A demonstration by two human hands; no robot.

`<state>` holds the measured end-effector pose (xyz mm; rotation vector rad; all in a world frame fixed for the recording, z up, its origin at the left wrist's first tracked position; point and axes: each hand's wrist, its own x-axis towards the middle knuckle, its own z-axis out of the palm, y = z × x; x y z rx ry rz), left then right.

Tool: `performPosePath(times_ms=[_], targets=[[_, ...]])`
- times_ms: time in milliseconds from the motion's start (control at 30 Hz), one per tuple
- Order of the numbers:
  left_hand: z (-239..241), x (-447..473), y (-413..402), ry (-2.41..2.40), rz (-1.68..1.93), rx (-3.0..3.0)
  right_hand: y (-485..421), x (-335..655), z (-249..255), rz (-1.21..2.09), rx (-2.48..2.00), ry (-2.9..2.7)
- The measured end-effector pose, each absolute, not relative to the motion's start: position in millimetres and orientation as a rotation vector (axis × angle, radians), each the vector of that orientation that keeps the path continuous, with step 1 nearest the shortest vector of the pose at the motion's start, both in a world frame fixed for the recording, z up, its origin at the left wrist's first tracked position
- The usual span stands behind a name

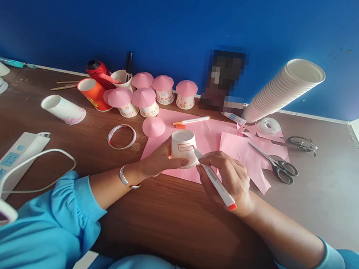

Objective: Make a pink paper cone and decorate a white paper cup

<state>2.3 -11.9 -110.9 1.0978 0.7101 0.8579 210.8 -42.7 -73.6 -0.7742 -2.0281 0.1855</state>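
Note:
My left hand (pixel 162 160) is wrapped round a short white paper cup (pixel 183 140), holding it tilted over a pink paper sheet (pixel 210 132). Orange lines forming a box show on the cup's side. In my right hand (pixel 231 178) is a white marker (pixel 217 185) with an orange-red end, its tip at the drawn lines. Behind the cup lies another marker (pixel 191 120), with an orange cap (pixel 180 127) beside it. A pink paper cone (pixel 153 127) rests just left of the cup.
Several decorated cups with pink cone roofs (pixel 144 97) stand at the back. To the right are black scissors (pixel 277 164), a tape roll (pixel 269 126) and a tall paper cup stack (pixel 282 92). A power strip (pixel 16 158) with a white cable lies at left.

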Motion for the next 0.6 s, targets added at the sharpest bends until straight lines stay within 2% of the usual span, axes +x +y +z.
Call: performPosePath(times_ms=[600], targets=[[-108.9, 3.4, -9.7, 0.632, 0.867, 1.059, -42.3, 209.6, -70.1, 0.209, -0.767, -2.020]])
